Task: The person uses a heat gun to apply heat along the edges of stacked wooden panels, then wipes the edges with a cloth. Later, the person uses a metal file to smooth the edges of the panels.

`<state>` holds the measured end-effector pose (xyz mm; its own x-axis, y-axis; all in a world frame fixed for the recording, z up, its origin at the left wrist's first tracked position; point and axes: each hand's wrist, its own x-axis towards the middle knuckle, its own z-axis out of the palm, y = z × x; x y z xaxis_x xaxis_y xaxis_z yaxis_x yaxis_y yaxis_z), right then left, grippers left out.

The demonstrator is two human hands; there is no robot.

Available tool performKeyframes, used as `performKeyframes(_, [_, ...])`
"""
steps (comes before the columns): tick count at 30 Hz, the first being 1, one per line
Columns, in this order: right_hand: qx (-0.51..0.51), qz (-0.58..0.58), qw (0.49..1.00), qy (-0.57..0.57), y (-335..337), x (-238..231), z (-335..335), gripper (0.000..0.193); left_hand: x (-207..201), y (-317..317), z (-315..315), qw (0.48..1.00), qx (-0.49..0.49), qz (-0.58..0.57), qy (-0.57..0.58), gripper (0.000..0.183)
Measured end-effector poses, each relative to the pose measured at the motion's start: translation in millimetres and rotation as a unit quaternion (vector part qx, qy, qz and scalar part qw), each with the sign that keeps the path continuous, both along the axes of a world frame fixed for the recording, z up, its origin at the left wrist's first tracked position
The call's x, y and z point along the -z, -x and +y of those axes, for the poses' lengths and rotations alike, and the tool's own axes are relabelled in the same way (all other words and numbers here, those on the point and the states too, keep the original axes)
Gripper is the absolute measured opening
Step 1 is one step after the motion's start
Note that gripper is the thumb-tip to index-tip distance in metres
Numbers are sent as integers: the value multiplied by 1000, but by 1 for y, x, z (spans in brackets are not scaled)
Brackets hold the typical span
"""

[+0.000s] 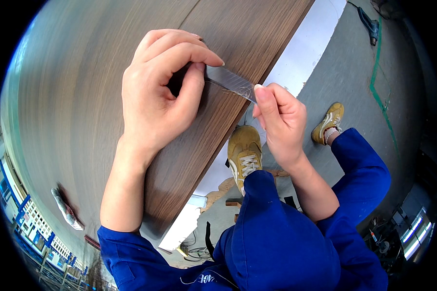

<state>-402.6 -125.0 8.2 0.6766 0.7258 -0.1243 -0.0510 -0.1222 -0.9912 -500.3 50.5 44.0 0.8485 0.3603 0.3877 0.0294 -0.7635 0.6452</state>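
A strip of clear tape [231, 81], wrinkled toward its right end, stretches between my two hands over the brown wood-grain panel [82, 97]. My left hand [162, 87] is curled above the panel, thumb and forefinger closed at the tape's left end. Something dark shows inside its curl; I cannot tell whether it is an object or shadow. Beyond the panel's right edge, my right hand [280, 119] pinches the tape's other end between thumb and fingers.
White sheet material [303, 58] lies along the panel's right edge. On the grey floor are a dark pistol-shaped tool [369, 24] and a green line [378, 97]. My yellow shoes [245, 150] stand beside the panel. A grey-white glove or rag [65, 208] lies at the left.
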Motion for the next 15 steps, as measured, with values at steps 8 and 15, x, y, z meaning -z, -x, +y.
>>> performKeyframes(8, [3,5,1000,4,3,0,-1,35,-2,-1,-1,1000,-2,1,11,17])
performKeyframes(15, [3,-3,1000,-6,4,1,-2,34,-3,0,0,1000,1,3,13,14])
